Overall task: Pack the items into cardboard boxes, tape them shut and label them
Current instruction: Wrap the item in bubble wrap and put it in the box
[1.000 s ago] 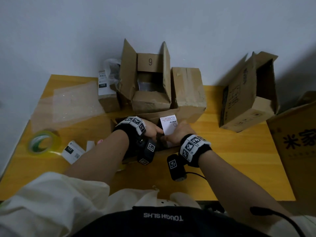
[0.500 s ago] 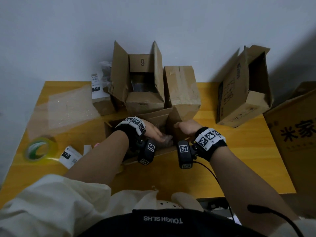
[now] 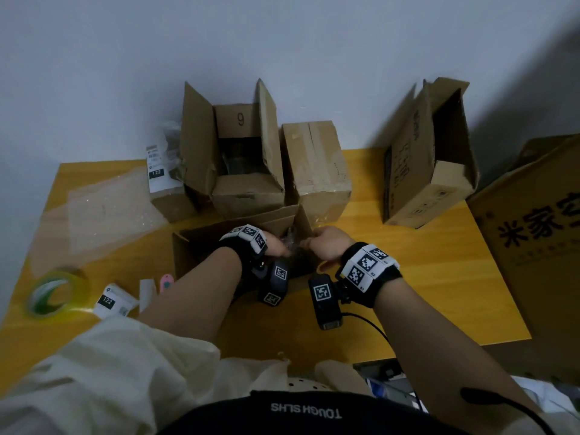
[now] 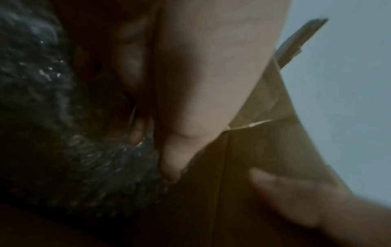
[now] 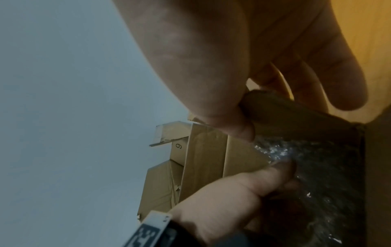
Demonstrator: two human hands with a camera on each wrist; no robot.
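On a yellow wooden table (image 3: 423,277) pushed against a pale grey wall (image 3: 282,42), cardboard boxes crowd the far half. I count six boxes on the tabletop: a small labelled box (image 3: 163,189) marked 122 at the far left, an open box (image 3: 241,158) with upright flaps and a 9 on its back flap, a taped box (image 3: 317,171) just right of it, a large box lying on its side (image 3: 430,158) farther right, and the near open box (image 3: 188,255) under the hands. A sixth, big printed carton (image 3: 539,240), stands beyond the table's right edge.

Both hands work at the near open box. The left hand (image 3: 276,246) reaches down inside it, fingers (image 4: 171,160) pressed onto a dark bubble-wrapped item (image 4: 74,167) lying in the box; whether they curl round it I cannot tell. The right hand (image 3: 326,246) pinches the box's right flap (image 5: 296,113), thumb on one side and fingers on the other.

Elsewhere on the table lie one sheet of clear bubble wrap (image 3: 106,211) at the left, one roll of green-tinted tape (image 3: 55,293) near the left edge, one loose label (image 3: 114,302) marked 122, a white strip (image 3: 147,291) and a small pink object (image 3: 165,281) beside the left forearm.
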